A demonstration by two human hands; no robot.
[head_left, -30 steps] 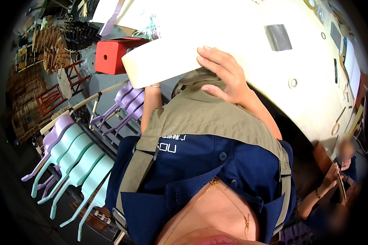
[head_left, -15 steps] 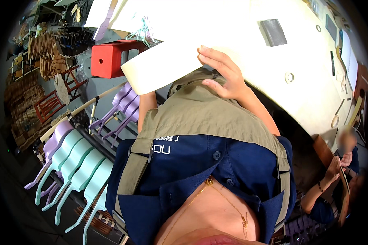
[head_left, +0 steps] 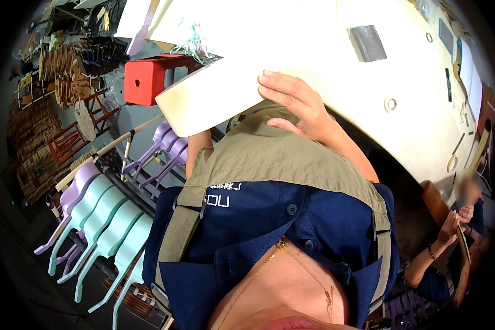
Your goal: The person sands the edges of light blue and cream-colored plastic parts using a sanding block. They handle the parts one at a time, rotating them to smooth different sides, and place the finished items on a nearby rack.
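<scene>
A pale cream slab (head_left: 206, 102) with rounded corners lies slantwise across the front edge of the white table, its near end sticking out past the table. My right hand (head_left: 300, 102) rests with its fingertips at the slab's right end. Its fingers are stretched out and the thumb stands apart. Only the forearm of my left arm (head_left: 199, 148) shows, rising to the underside of the slab. The slab hides my left hand, so its grip does not show.
On the white table (head_left: 363, 82) lie a dark grey block (head_left: 368, 43) and a tape roll (head_left: 390, 104). A red stool (head_left: 143, 82) stands left. Several mint (head_left: 113, 220) and purple (head_left: 168, 146) long-necked pieces hang on racks. Another person (head_left: 445, 242) works at the far right.
The slab's near end has swung a little down and to the left, and its face has tilted. My right hand has shifted slightly left and nearer to me with it.
</scene>
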